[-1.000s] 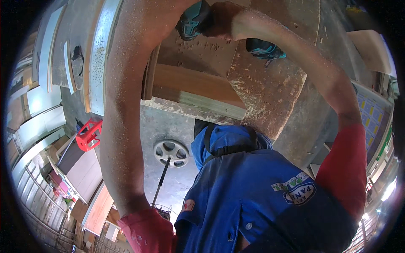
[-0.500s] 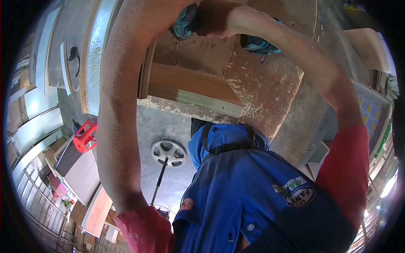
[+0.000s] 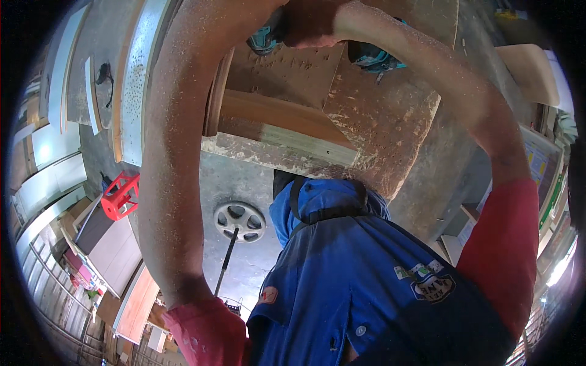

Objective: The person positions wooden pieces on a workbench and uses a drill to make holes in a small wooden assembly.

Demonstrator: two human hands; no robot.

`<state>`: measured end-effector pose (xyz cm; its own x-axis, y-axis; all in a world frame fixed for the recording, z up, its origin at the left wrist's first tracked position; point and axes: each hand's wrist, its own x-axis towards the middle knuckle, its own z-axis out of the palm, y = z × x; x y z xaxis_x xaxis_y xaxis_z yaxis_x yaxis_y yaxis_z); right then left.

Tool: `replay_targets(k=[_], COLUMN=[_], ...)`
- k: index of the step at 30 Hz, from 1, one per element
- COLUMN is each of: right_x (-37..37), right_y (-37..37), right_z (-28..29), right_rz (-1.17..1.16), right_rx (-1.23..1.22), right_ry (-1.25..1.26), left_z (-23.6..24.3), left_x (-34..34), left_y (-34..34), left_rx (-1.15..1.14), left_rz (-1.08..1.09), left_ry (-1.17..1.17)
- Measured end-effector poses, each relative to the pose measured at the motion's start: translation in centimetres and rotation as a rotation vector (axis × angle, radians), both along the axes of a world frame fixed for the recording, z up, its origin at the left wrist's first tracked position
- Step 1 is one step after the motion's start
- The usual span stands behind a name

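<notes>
My right hand (image 3: pixel 312 25) is at the top edge in shadow, over a worn brown work board. Its fingers do not show clearly. Against its left side is a black-and-teal object (image 3: pixel 264 40) that looks like a power tool; whether the hand grips it is unclear. A second black-and-teal tool (image 3: pixel 373 59) is partly covered by my right forearm (image 3: pixel 421 55). My left forearm (image 3: pixel 177 152), flecked with dust, runs up and out of the top edge, so my left hand is out of sight. Near the board's front lies a brown wooden piece (image 3: pixel 268 113) with a pale edge and an angled end.
A dark wooden strip (image 3: pixel 217 97) stands beside my left forearm. On the floor are a grey spoked wheel-shaped base (image 3: pixel 239 221) with a black pole and a red stool (image 3: pixel 120 195). Long pale panels (image 3: pixel 135 79) lie at the left. A tan rounded panel (image 3: pixel 526 73) is at the far right.
The view has shifted slightly. My right hand and the tools appear a little higher in the picture. The wooden piece stays on the board.
</notes>
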<state>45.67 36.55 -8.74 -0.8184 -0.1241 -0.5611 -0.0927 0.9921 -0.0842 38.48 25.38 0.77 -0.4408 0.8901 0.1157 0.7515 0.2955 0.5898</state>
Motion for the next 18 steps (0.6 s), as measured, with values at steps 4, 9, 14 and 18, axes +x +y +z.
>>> replay_targets(k=[4, 9, 14, 18], right_x=[-0.1, -0.2, -0.2, -1.3], right_y=[0.1, -0.3, -0.7, -0.8], right_z=[-0.7, -1.0, 0.3, -0.7], right_rz=[-0.397, -0.332, 0.115, 0.198], right_rx=[-0.220, -0.120, 0.149, 0.160], right_ry=[-0.108, -0.014, -0.154, -0.222], left_z=[0.2, 0.6, -1.5, -3.3], left_x=[0.2, 1.8, 0.4, -1.6], left_y=[-0.2, -1.1, -0.1, 0.6], left_rx=[-0.064, 0.062, 0.071, 0.047], left_rz=[0.037, -0.010, 0.046, 0.119], left_ry=[-0.017, 0.077, 0.107, 0.161])
